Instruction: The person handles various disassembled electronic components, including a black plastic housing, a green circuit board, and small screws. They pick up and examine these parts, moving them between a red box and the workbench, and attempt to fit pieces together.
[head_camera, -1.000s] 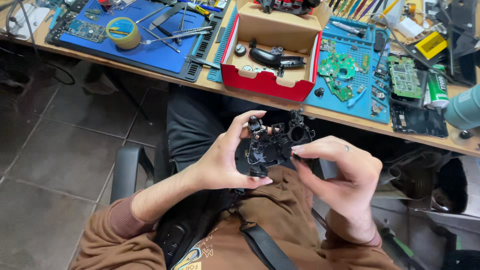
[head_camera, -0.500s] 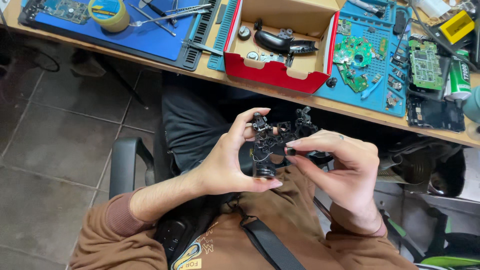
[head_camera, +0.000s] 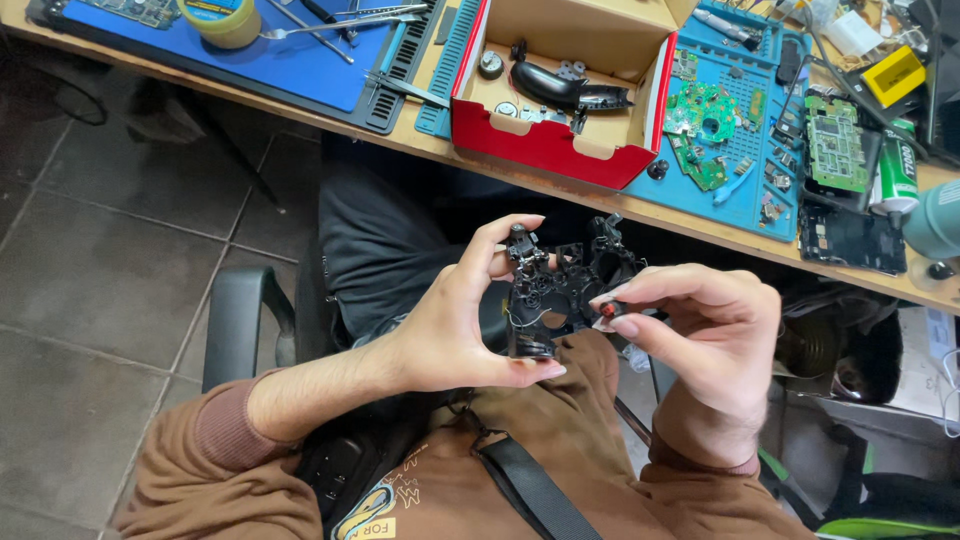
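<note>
Below the cluttered workbench (head_camera: 330, 120), my left hand (head_camera: 450, 330) clamps the black controller frame (head_camera: 550, 295); my right hand (head_camera: 700, 330) pinches a small red part (head_camera: 607, 309) beside it.

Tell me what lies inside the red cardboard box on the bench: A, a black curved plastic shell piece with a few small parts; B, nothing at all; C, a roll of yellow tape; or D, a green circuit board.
A: the red cardboard box holds a black curved shell piece with a few small parts around it.
</note>
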